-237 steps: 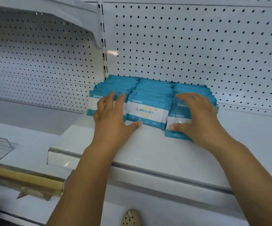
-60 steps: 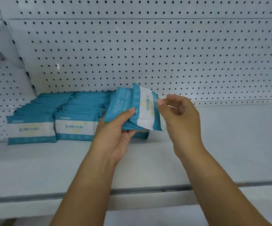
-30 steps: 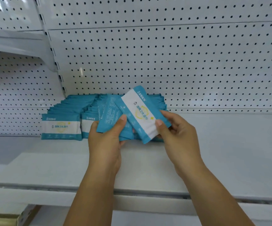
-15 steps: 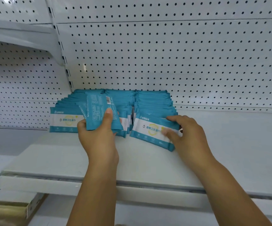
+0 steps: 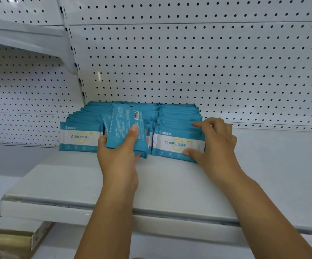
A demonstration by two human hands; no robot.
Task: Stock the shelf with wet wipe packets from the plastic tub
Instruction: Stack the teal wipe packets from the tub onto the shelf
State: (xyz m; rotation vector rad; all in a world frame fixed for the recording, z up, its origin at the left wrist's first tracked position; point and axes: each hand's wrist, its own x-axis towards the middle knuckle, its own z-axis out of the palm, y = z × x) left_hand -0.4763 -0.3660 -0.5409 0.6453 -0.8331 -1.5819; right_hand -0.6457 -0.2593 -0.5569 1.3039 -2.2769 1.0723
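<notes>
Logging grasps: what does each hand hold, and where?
Left hand grips a few wet wipe packets by their lower end; right hand pinches the right row's front packet at its right edge.

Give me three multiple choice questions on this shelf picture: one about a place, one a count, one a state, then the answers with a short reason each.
1. Where is the stack of packets that the left hand holds? A) in front of the middle row B) hung on the pegboard C) inside a tub
2. How many rows of packets stand on the shelf? A) one B) three C) five
3. What is the right hand doing? A) hanging idle B) pointing at the pegboard C) holding the right row's front packet
Answers: 1 A, the stack covers the middle row's front. 2 B, three rows show side by side. 3 C, thumb on its face, fingers over its top.
</notes>
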